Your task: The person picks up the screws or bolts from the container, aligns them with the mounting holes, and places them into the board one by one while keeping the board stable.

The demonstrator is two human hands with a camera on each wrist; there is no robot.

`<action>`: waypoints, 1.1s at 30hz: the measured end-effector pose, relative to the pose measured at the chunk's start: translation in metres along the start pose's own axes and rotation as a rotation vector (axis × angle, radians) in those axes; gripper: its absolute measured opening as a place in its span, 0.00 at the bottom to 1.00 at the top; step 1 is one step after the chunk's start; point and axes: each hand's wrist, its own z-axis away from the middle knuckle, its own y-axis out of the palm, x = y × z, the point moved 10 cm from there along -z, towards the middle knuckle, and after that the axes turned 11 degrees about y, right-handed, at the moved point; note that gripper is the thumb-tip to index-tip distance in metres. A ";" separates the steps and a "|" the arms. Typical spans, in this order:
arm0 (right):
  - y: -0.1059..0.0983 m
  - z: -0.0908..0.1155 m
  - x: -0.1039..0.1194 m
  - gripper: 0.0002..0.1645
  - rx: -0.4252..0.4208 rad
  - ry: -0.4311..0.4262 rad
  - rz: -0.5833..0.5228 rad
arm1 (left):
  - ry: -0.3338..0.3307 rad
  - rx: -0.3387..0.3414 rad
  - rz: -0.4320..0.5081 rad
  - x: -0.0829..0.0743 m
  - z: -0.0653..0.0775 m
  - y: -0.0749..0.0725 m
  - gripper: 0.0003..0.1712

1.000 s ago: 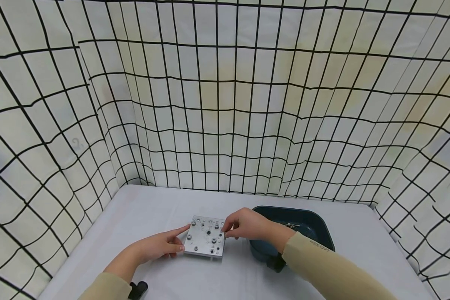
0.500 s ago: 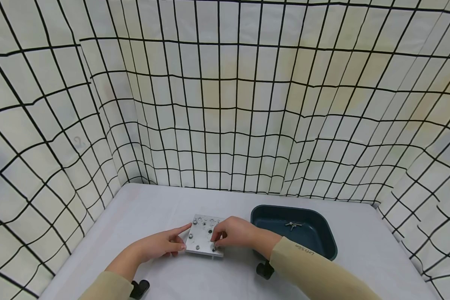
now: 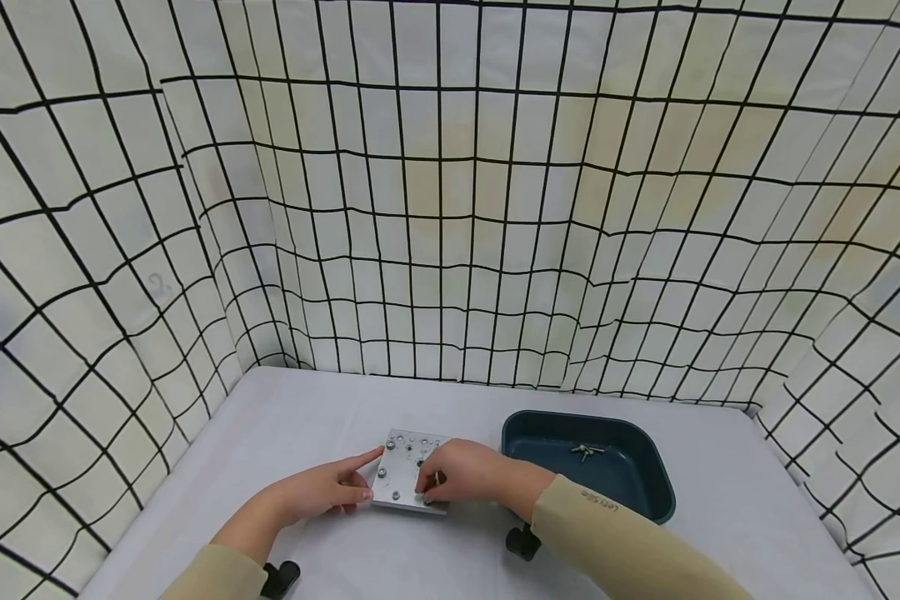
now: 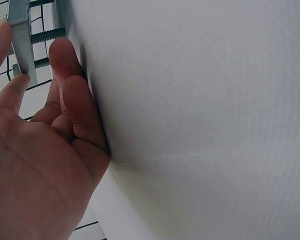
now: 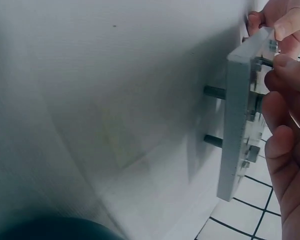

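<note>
Metal plate [image 3: 402, 477] sits just past 6 o'clock in head view, tray [image 3: 607, 477] off its 3. Left hand [image 3: 326, 490]: index straight, thumb spread, touching plate at 10 and 8. Right hand [image 3: 467, 472] at plate's 5; looks like bolt work, next move calls for a steady plate. Second ago it's at 3.

Left wrist: bolt shanks [image 4: 47, 36] under plate.

Right wrist: thumb and finger seem to pinch a bolt [image 5: 266, 63]; in or out, can't tell.

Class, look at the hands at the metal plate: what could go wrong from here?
Bolts stick out beneath the metal plate, so it might rock if the right hand presses.
The left hand has fingertips beside a bolt and could get pinched.
The right sleeve, near the tray, might nudge it.
</note>
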 end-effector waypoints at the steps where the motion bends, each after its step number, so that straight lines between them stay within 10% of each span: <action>1: 0.000 0.000 -0.001 0.03 0.004 0.004 0.003 | -0.001 0.000 -0.001 0.000 0.000 0.000 0.44; 19: -0.005 0.003 -0.007 0.05 0.038 0.007 -0.011 | -0.020 -0.005 -0.034 0.000 -0.003 0.000 0.44; 33: -0.048 0.020 -0.037 0.10 0.007 0.003 -0.265 | -0.006 0.003 -0.029 -0.004 0.000 0.000 0.44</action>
